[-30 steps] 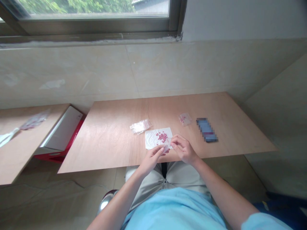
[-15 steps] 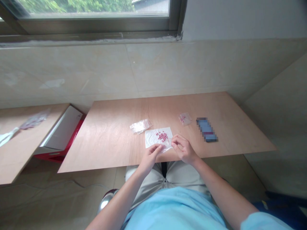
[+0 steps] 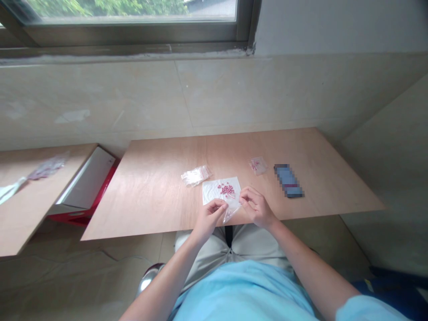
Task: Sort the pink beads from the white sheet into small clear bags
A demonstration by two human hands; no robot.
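Bag (image 3: 231, 214) — 1, pinched, left hand (image 3: 210, 218), right hand (image 3: 256, 207)

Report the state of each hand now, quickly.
Left hand: closed, pinching a small clear plastic bag.
Right hand: closed, fingertips apparently pinching the same bag's upper edge.

Soft daylight is being admitted through a long grey metal-framed window (image 3: 133, 26) set above a wall of pale beige tiles (image 3: 100, 93). A rectangular light-wood tabletop (image 3: 150, 200) is being flanked on the left by a second wooden board (image 3: 30, 178), and a red-and-white box (image 3: 87, 178) is being shown between them, above a beige tiled floor (image 3: 100, 263).
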